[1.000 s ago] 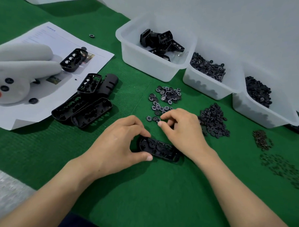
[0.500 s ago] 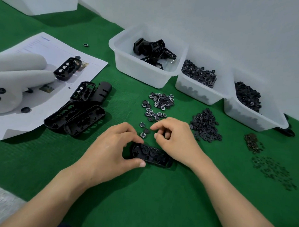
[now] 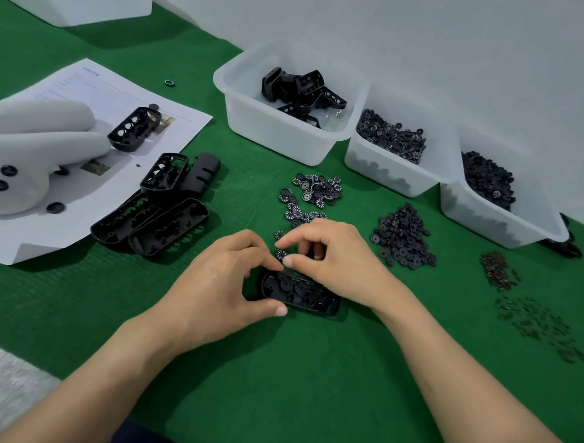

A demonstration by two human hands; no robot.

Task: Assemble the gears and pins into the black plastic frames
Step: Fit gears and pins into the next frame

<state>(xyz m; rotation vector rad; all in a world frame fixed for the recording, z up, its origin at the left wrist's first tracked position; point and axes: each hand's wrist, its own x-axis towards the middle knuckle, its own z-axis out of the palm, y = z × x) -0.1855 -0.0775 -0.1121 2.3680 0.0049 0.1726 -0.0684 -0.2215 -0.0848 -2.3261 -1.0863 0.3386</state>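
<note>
While my left grip (image 3: 214, 285) clamps the left end of the black frame (image 3: 301, 293) on the green desk (image 3: 310, 373), my right grip (image 3: 332, 260) pinches a toothed gear (image 3: 281, 255) just beyond the frame. Loose gears (image 3: 313, 188) lie farther beyond. If tilted, the pinched gear could jam or skip away.

Single head-worn wide-angle view, looking forward and down, close over the green mat (image 3: 310, 389), wall behind
</note>
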